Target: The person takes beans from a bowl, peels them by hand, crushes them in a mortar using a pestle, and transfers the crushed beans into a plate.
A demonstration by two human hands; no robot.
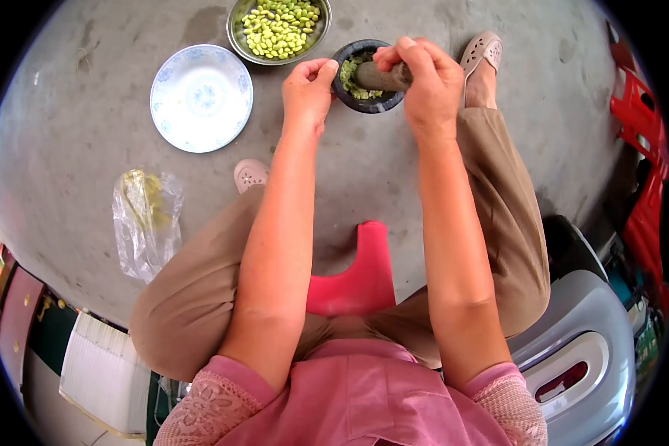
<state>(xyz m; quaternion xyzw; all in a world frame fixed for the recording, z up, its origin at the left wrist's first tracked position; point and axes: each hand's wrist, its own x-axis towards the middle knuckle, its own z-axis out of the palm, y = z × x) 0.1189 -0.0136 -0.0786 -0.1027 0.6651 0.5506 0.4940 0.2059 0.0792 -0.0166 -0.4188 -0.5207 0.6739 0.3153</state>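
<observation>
A dark stone mortar stands on the floor between my hands, with crushed green beans inside. My right hand is wrapped round a thick grey-brown pestle, which leans into the mortar from the right. On the other side, my left hand pinches the mortar's left rim between thumb and fingers. Just behind my left hand sits a metal bowl filled with whole green beans. A white plate with a pale blue pattern lies to the left, holding nothing.
A clear plastic bag with something yellow-green in it lies on the concrete floor. Below me is a red plastic stool. A grey plastic stool stands at lower right, and red plastic furniture at far right.
</observation>
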